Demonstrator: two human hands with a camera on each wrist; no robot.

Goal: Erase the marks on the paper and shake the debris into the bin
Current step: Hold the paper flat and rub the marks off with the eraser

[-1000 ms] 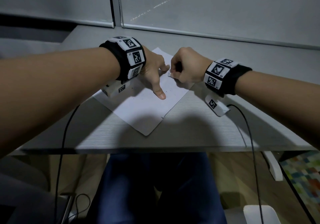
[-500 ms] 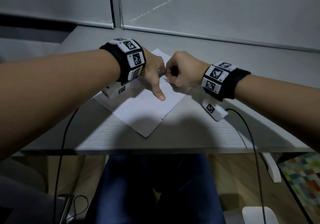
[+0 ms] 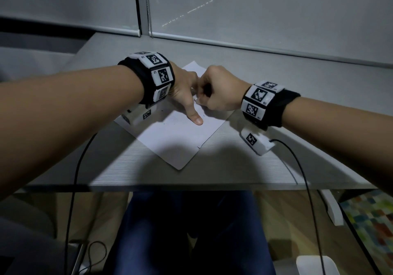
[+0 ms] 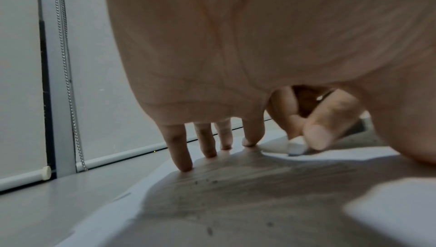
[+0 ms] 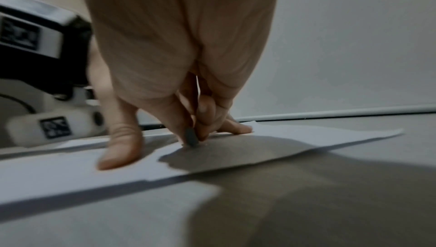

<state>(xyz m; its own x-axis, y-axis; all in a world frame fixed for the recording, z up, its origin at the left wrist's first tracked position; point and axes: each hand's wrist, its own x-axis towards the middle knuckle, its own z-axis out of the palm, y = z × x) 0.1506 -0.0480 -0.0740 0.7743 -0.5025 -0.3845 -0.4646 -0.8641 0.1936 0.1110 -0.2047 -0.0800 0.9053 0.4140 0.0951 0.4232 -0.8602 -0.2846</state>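
on the desk (image 3: pixel 244 168), the left hand (image 3: pixel 182 89) presses straight fingers (image 4: pixel 179 150) onto the paper (image 3: pixel 176 138) while the right hand (image 3: pixel 221 91) pinches an eraser (image 4: pixel 296 147) against it.

Near surface (image 3: pixel 244 168): left bare beside the paper (image 3: pixel 174 144).
Far side: closed off by window blinds (image 3: pixel 276 19).
Hands (image 3: pixel 185 87): set close together.

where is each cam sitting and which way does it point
Head: on the head, looking down at the desk; both forearms, left hand and right hand show.
Left wrist: under the left palm, facing the window blind; fingers press the paper.
Right wrist: under the right palm, low over the desk; fingers pinch the eraser.
All three share the paper and eraser.
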